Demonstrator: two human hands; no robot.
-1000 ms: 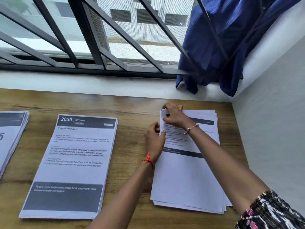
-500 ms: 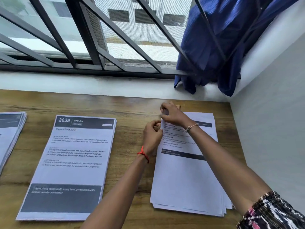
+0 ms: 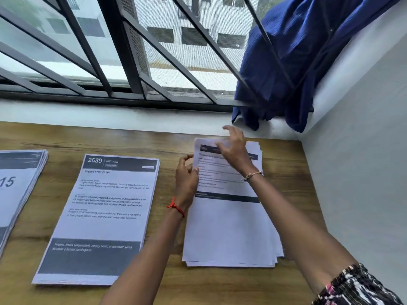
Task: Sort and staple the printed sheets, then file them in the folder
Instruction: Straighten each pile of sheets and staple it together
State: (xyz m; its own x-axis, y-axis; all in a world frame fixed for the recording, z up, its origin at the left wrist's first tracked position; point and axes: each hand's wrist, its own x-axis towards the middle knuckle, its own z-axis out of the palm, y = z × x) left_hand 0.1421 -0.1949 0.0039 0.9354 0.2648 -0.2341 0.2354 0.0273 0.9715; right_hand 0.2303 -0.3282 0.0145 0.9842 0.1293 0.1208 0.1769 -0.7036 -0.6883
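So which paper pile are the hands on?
The rightmost pile: left hand and right hand handle its top sheet; the 2639 pile and leftmost pile lie untouched.

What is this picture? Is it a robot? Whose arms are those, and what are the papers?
No robot here: these are a person's two bare arms. The picture comes from a camera worn on their head, looking down, so you see what they see. On the wooden table lie three piles of printed sheets: a left pile, partly cut off, a middle pile headed 2639 Kitchen, and a right pile. The left hand pinches the left edge of the right pile's top sheet. The right hand is at that sheet's top, but blurred, so I cannot tell whether it holds it. Behind are window bars and a blue cloth.
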